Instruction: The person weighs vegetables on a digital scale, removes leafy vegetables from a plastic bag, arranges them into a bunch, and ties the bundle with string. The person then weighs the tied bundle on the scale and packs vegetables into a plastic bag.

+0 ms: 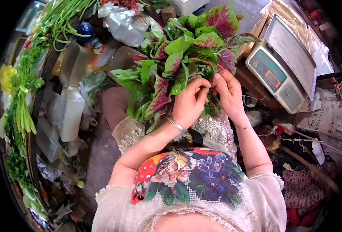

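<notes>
A large bunch of green and purple leaves (175, 62) lies over my lap. At its near right side my left hand (192, 100), with a bracelet at the wrist, is closed, thumb and fingers pinched together. My right hand (227, 91) is closed just beside it, its thumb and index finger pinched near a thin red strip among the stems. What lies between the fingertips of each hand is too small to make out. Stems show below and between the two hands.
A digital scale (271, 75) with a metal pan stands at the right. Green vegetables (24, 104) line a curved ledge at the left. Plastic containers (72, 114) and bags lie beside it. A wooden stick (310, 168) and a cardboard box (327, 112) are at the lower right.
</notes>
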